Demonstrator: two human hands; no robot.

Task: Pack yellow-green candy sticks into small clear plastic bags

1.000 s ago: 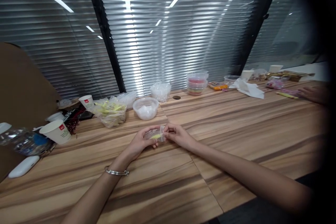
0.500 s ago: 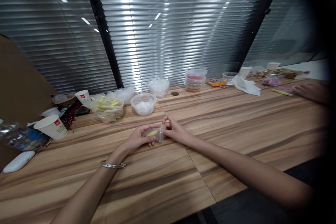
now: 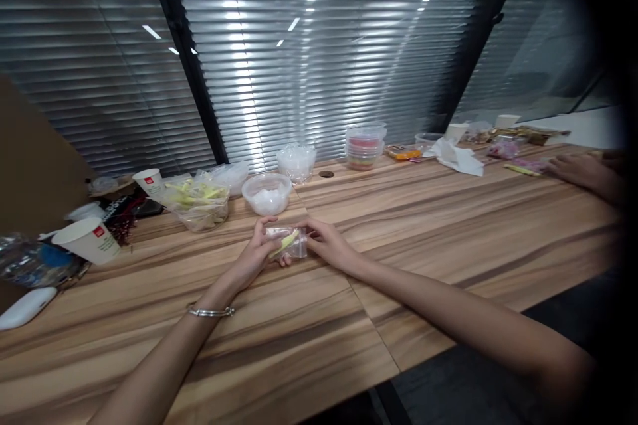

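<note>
A small clear zip bag [image 3: 298, 247] with a yellow item [image 3: 289, 239] inside is held just above the wooden table, near its middle. My left hand [image 3: 256, 252] grips the bag's left end, thumb in front and fingertips showing below it. The fingers of my right hand [image 3: 323, 242] pinch the bag's right edge. Behind my hands stands a clear round bowl [image 3: 268, 194] with white contents. Further left is a clear container [image 3: 197, 202] full of yellow pieces.
Paper cups [image 3: 88, 240], a plastic bottle [image 3: 37, 262] and a white case [image 3: 27, 307] lie at the left. Stacked tubs [image 3: 365, 146], an orange packet [image 3: 403, 153] and tissue [image 3: 456, 157] line the back. Another person's hand [image 3: 581, 169] rests at the far right.
My left hand has shifted toward the bag's left end, so more of the bag and the yellow item shows. The camera view has turned slightly.
</note>
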